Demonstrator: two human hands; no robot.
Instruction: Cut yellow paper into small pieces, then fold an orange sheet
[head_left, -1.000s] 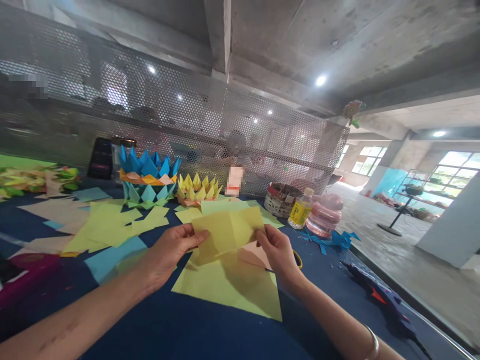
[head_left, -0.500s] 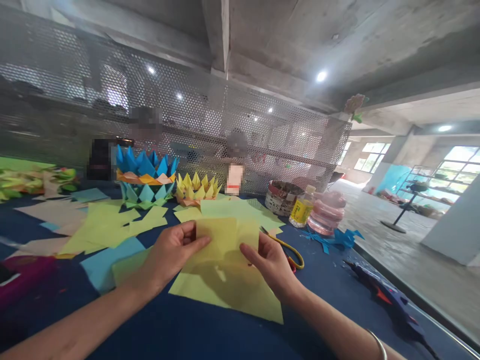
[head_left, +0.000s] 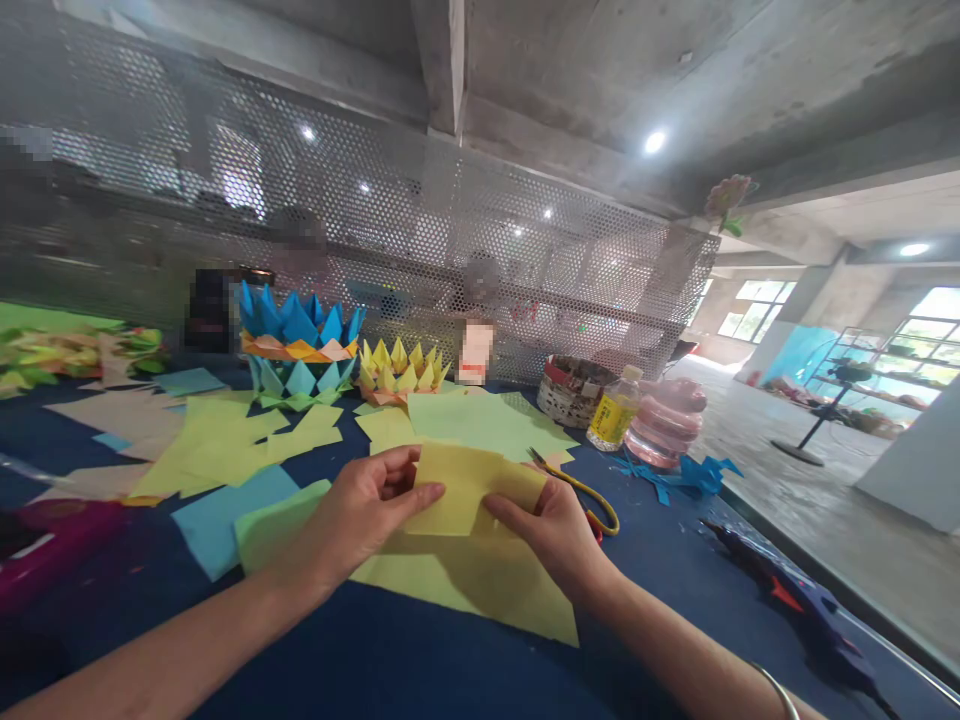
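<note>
Both hands hold a folded yellow paper (head_left: 469, 485) low over the dark blue table (head_left: 390, 660). My left hand (head_left: 367, 515) pinches its left edge with thumb and fingers closed. My right hand (head_left: 551, 530) grips the right edge, fingers pressed on the fold. A larger yellow-green sheet (head_left: 487, 585) lies flat under the hands. Yellow-handled scissors (head_left: 589, 495) lie just right of my right hand.
Loose yellow, blue and beige paper sheets (head_left: 217, 440) cover the left of the table. Folded paper crowns, blue (head_left: 296, 345) and yellow (head_left: 401, 370), stand at the back. A basket (head_left: 570, 390), a bottle (head_left: 611, 410), a pink container (head_left: 664, 420) and a glue gun (head_left: 787, 600) sit right. A perforated metal screen (head_left: 450, 260) stands behind.
The yellow paper has come down from upright toward the table and is folded smaller. Both hands moved lower with it. The scissors have come into view.
</note>
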